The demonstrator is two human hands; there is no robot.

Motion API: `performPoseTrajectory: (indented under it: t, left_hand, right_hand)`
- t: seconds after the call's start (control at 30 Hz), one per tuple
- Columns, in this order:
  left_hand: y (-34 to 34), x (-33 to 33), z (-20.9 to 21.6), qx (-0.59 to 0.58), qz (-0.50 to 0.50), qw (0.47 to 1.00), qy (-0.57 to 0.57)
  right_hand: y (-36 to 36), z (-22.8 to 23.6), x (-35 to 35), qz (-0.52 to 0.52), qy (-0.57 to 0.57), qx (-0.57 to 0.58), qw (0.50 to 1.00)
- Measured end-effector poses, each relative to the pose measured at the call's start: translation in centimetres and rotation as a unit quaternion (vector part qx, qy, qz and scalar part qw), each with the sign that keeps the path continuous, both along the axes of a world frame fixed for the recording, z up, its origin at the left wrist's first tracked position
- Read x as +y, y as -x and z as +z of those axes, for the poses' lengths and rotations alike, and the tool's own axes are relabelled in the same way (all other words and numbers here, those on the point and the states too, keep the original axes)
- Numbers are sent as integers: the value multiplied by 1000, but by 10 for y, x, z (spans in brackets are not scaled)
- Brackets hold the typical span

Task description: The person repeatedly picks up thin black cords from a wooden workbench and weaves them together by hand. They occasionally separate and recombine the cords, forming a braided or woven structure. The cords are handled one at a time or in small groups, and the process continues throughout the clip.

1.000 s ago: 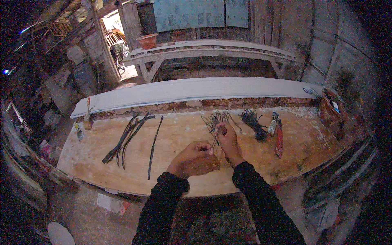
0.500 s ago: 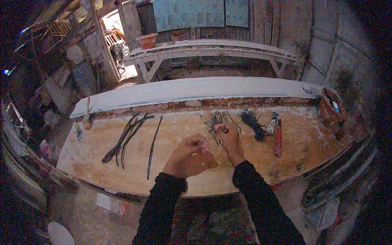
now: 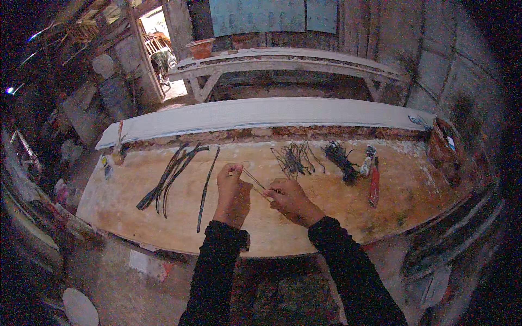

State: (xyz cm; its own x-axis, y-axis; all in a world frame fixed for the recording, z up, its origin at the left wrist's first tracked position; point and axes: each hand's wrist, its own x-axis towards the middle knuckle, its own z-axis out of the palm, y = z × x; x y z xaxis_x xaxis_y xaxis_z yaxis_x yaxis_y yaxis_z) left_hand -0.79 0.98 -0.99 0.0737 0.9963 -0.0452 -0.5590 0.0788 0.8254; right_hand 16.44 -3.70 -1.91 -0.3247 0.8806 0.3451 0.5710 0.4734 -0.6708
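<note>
A thin cord point(image 3: 253, 178) is stretched between my two hands over the wooden tabletop point(image 3: 272, 239). My left hand point(image 3: 234, 195) pinches its far end, fingers closed. The fingers of my right hand point(image 3: 293, 201) are closed on its near end, a little to the right and lower. Left of my left hand lies one dark flat strip point(image 3: 206, 190), and beyond it a loose group of similar strips point(image 3: 173, 178). Past my right hand lie a tangle of thin dark strands point(image 3: 298, 157) and a thicker dark bundle point(image 3: 341, 161).
Right of the bundle lie a small whitish tube-like thing point(image 3: 367, 160) and a long red object point(image 3: 374, 186). A reddish-brown bucket point(image 3: 445, 149) stands at the right end. Along the far edge runs a long pale board point(image 3: 266, 115). Behind it is a bench point(image 3: 288, 64) with an orange-brown pot point(image 3: 201, 49).
My right hand has come back from the tangle of strands toward me and left. My left hand has risen and moved slightly left. A cord now shows taut between them.
</note>
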Motion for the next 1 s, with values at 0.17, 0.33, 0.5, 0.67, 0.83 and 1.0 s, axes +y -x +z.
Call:
performPoseTrajectory:
  t: [0.17,0.33,0.5,0.67,0.83,1.0]
  left_hand:
    - [7,32,-26,90,114,989,-33]
    - [41,55,-63,259,78,948,-166]
    - [49,29,-44,725,268,602,-198]
    - [81,55,-59,735,285,614,-29]
    - [85,55,-43,741,237,623,80]
    - [75,44,-29,724,231,646,68]
  right_hand:
    - [12,10,4,-8,11,21,1000]
    - [9,7,3,-35,-75,-43,996]
    - [-26,6,6,-174,-129,-22,976]
    - [-55,-11,25,-299,-159,-86,937]
    - [-37,15,9,-471,-45,-49,879]
    - [-69,-19,20,-433,-90,-40,896]
